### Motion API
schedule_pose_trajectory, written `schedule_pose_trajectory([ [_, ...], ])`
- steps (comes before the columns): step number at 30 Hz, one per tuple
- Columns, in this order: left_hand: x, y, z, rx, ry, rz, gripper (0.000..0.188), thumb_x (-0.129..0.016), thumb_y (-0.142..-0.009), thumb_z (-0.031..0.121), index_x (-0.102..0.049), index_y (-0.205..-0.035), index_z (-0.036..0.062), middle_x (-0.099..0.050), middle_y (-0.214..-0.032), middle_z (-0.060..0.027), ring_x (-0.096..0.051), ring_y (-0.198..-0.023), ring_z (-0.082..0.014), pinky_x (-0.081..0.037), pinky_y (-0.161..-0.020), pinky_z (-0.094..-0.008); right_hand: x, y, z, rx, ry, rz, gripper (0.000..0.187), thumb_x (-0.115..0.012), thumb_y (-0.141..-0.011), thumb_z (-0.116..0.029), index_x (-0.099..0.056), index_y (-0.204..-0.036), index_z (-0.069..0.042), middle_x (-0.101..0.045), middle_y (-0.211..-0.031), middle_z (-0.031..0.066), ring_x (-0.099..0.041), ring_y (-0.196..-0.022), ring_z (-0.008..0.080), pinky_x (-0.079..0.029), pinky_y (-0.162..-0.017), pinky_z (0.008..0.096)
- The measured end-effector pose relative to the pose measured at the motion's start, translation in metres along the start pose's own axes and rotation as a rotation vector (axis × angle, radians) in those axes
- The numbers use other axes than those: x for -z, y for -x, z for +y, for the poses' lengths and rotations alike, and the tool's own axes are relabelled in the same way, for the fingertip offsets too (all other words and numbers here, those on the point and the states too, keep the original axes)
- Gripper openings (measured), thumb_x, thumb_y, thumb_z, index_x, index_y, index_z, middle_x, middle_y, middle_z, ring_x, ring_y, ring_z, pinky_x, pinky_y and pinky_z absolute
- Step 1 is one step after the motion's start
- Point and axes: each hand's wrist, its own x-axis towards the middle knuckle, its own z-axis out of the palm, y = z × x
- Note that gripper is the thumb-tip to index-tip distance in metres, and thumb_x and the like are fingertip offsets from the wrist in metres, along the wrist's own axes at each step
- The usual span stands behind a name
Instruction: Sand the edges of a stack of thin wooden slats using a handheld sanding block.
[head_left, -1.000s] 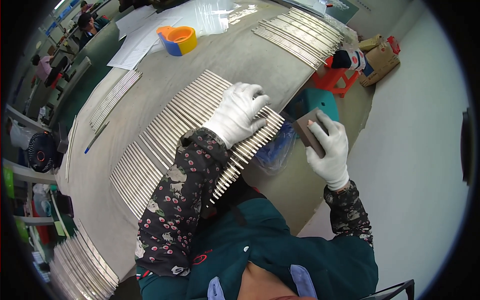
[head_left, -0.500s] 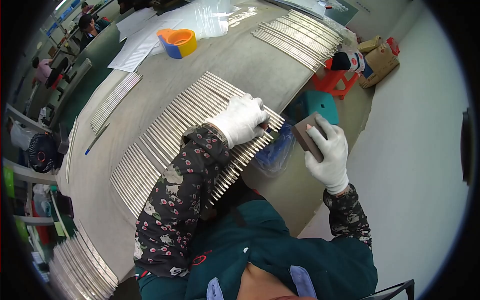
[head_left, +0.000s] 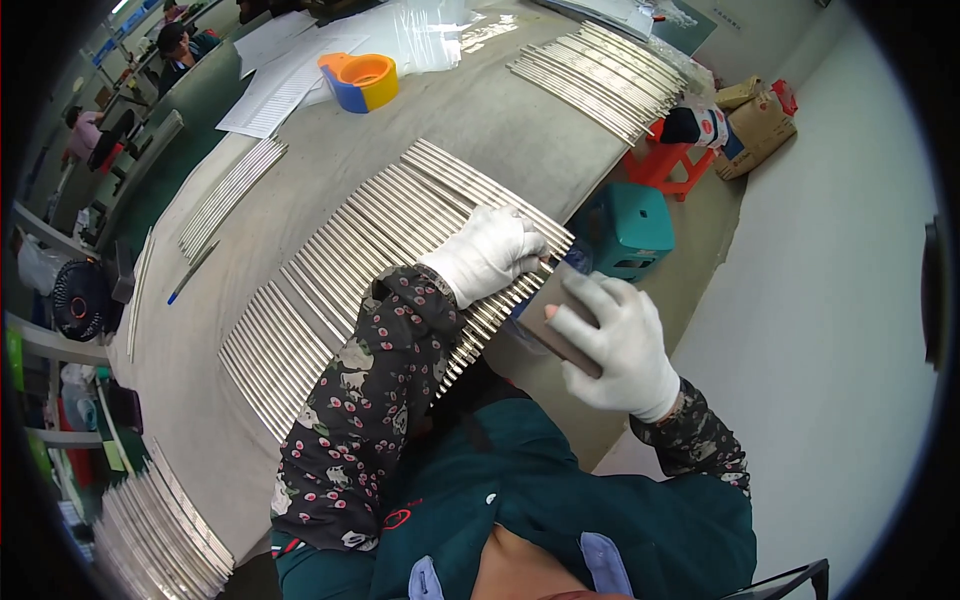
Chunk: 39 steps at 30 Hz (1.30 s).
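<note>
A row of slim silvery metal rods [head_left: 350, 235] lies side by side on the grey table, their near ends reaching the edge in front of me. Across the right part of the row rests my white-gloved left hand [head_left: 488, 252], its fingers curled down on rods close to their ends. My right hand [head_left: 622, 345], gloved too with a bare fingertip showing, grips a flat grey-brown rectangular block [head_left: 548, 308] that looks like a sanding block. The block is held right by the rod ends, just off the table edge; whether it touches them I cannot tell.
More rods [head_left: 600, 80] lie at the far right, with a smaller group [head_left: 230, 200] on the left beside a pen [head_left: 192, 272]. A blue-orange tape dispenser [head_left: 362, 82] and papers [head_left: 275, 95] sit at the back. Teal [head_left: 640, 225] and red stools [head_left: 675, 170] stand right of the table.
My right hand has moved left and down with the block, bringing it up to the rod ends. My left hand has shifted slightly right, and a few rods at the right have separated from the row.
</note>
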Motion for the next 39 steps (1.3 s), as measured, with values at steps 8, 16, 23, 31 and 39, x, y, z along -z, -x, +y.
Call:
schedule_pose_trajectory([
  [8, 0.0, -0.004, 0.002, 0.012, -0.057, -0.06, 0.008, -0.066, -0.079, 0.016, -0.065, -0.084, 0.0103, -0.065, -0.082, -0.0039, -0.06, -0.083, -0.0269, -0.048, -0.072, -0.0394, 0.007, -0.007, 0.001, 0.073, 0.046, -0.073, 0.042, -0.067, -0.057, -0.017, -0.064, -0.098, -0.012, -0.059, -0.114, 0.0086, -0.059, -0.091, 0.0305, -0.048, -0.067, 0.039],
  [16, 0.003, -0.005, 0.004, 0.069, -0.068, -0.087, 0.009, -0.066, -0.078, 0.017, -0.067, -0.085, 0.0106, -0.066, -0.082, -0.0041, -0.061, -0.083, -0.027, -0.048, -0.072, -0.0396, 0.005, -0.007, 0.008, 0.089, 0.016, -0.045, 0.042, -0.068, -0.056, -0.018, -0.066, -0.098, -0.012, -0.06, -0.114, 0.0093, -0.058, -0.091, 0.0302, -0.049, -0.069, 0.0399],
  [23, 0.003, -0.005, 0.003, 0.071, 0.013, -0.082, 0.012, -0.063, -0.082, 0.023, -0.068, -0.082, 0.0127, -0.065, -0.077, -0.0073, -0.061, -0.084, -0.0288, -0.047, -0.074, -0.0419, 0.003, -0.005, 0.018, 0.04, 0.064, 0.048, 0.043, -0.068, -0.058, -0.016, -0.065, -0.101, -0.012, -0.06, -0.114, 0.0088, -0.057, -0.083, 0.0307, -0.048, -0.067, 0.0404],
  [31, 0.007, -0.005, 0.006, 0.067, -0.035, -0.092, 0.01, -0.068, -0.077, 0.015, -0.065, -0.085, 0.0088, -0.066, -0.081, -0.0048, -0.06, -0.083, -0.027, -0.049, -0.074, -0.039, 0.008, -0.008, 0.008, 0.058, 0.028, -0.019, 0.043, -0.067, -0.059, -0.014, -0.066, -0.101, -0.011, -0.061, -0.111, 0.0085, -0.058, -0.082, 0.0306, -0.049, -0.066, 0.0391],
  [39, 0.003, -0.003, 0.006, 0.052, 0.004, -0.053, 0.012, -0.063, -0.081, 0.024, -0.067, -0.08, 0.012, -0.066, -0.075, -0.0095, -0.063, -0.079, -0.0301, -0.049, -0.071, -0.0423, 0.001, -0.001, 0.001, 0.059, -0.011, -0.075, 0.04, -0.066, -0.058, -0.013, -0.065, -0.099, -0.012, -0.059, -0.113, 0.0064, -0.056, -0.087, 0.0326, -0.047, -0.071, 0.0434],
])
